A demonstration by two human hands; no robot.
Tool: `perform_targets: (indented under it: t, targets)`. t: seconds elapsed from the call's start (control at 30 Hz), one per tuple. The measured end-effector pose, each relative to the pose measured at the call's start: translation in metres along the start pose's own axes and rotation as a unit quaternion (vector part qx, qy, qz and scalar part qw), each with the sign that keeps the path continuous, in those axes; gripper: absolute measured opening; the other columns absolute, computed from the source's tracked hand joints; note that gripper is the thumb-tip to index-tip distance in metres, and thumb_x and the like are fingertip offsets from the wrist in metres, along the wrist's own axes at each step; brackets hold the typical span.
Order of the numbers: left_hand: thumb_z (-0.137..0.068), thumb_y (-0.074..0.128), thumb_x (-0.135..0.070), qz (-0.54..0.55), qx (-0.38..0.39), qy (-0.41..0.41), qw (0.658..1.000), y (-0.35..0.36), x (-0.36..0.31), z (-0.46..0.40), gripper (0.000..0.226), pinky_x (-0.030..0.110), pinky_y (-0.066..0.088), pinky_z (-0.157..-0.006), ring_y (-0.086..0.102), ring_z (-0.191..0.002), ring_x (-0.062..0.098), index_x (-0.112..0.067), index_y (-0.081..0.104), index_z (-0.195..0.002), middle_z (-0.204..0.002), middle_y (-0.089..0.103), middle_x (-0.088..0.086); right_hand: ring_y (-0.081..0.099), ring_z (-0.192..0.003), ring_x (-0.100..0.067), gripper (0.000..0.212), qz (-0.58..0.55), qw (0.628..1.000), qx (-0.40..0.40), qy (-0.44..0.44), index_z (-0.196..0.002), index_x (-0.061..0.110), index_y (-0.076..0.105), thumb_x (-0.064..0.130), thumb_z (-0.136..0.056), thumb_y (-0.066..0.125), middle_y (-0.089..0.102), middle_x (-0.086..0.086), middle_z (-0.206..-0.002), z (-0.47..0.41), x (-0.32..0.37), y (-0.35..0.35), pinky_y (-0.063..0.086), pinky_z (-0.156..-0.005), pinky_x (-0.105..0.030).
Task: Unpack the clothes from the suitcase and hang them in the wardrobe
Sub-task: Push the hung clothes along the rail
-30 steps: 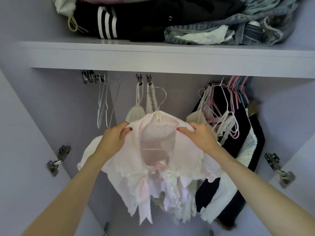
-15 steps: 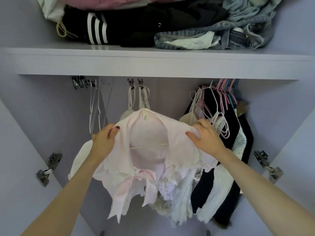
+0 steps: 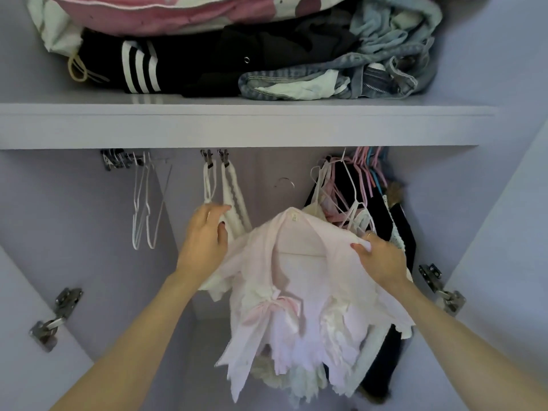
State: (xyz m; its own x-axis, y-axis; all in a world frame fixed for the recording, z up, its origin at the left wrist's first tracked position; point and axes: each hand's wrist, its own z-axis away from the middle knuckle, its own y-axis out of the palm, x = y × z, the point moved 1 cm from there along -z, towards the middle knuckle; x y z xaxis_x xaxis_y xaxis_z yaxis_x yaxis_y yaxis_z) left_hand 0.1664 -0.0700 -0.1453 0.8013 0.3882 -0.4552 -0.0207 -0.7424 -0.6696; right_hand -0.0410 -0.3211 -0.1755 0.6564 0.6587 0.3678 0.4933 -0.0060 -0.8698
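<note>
A pale pink blouse [image 3: 296, 280] with a bow and lace trim sits on a thin wire hanger whose hook [image 3: 285, 181] shows faintly above it, inside the wardrobe. My right hand [image 3: 378, 258] pinches the blouse's right shoulder. My left hand [image 3: 206, 235] is off the blouse, its fingers against a white lace-strapped garment [image 3: 234, 203] that hangs from clips to the left. The wardrobe rail is hidden behind the shelf edge.
A shelf [image 3: 237, 126] above carries folded dark clothes, jeans and a pink bundle. Empty white hangers [image 3: 145, 209] hang at the left. Dark garments and pink hangers [image 3: 367, 179] crowd the right. Door hinges [image 3: 56, 315] sit at both sides.
My left hand let go of the blouse's left shoulder and moved up to the white lace garment. The blouse shifted right, held by my right hand alone. The view tilted upward.
</note>
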Motion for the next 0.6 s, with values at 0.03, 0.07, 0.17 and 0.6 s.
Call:
perform_targets:
  t: [0.03, 0.07, 0.17, 0.6]
  targets:
    - [-0.086, 0.045, 0.008, -0.019, -0.026, 0.033, 0.999, 0.0, -0.011, -0.007, 0.038, 0.044, 0.043, -0.096, 0.048, -0.113, 0.033, -0.004, 0.054, -0.12, -0.122, 0.051, 0.016, 0.064, -0.089, -0.035, 0.035, 0.011, 1.0, -0.004, 0.023, -0.111, 0.007, 0.057, 0.037, -0.095, 0.05, 0.069, -0.017, -0.091, -0.001, -0.002, -0.002, 0.044, -0.069, -0.034]
    - [-0.084, 0.044, 0.007, -0.037, -0.05, 0.06, 0.996, 0.0, -0.021, -0.013, 0.038, 0.048, 0.044, -0.093, 0.048, -0.112, 0.034, -0.004, 0.055, -0.119, -0.122, 0.052, 0.017, 0.063, -0.091, -0.035, 0.034, 0.014, 0.999, -0.008, 0.044, -0.112, 0.008, 0.057, 0.037, -0.095, 0.05, 0.069, -0.016, -0.093, -0.002, -0.002, -0.004, 0.045, -0.071, -0.035]
    - [-0.081, 0.044, 0.005, -0.096, -0.099, 0.114, 0.984, -0.003, -0.045, -0.031, 0.045, 0.051, 0.037, -0.1, 0.04, -0.125, 0.039, -0.002, 0.05, -0.125, -0.132, 0.046, 0.022, 0.061, -0.098, -0.036, 0.033, -0.017, 0.995, -0.006, 0.098, -0.112, 0.008, 0.056, 0.035, -0.096, 0.049, 0.068, -0.017, -0.1, -0.007, 0.007, -0.004, 0.045, -0.078, -0.037]
    - [-0.079, 0.046, 0.001, -0.218, -0.232, 0.178, 0.931, -0.019, -0.071, -0.072, 0.065, 0.057, 0.014, -0.113, 0.021, -0.136, 0.041, -0.01, 0.034, -0.143, -0.145, 0.027, 0.02, 0.055, -0.111, -0.038, 0.036, -0.225, 0.953, -0.055, 0.197, -0.125, 0.002, 0.048, 0.028, -0.1, 0.042, 0.059, -0.021, -0.12, -0.068, 0.057, -0.027, 0.044, -0.084, -0.041]
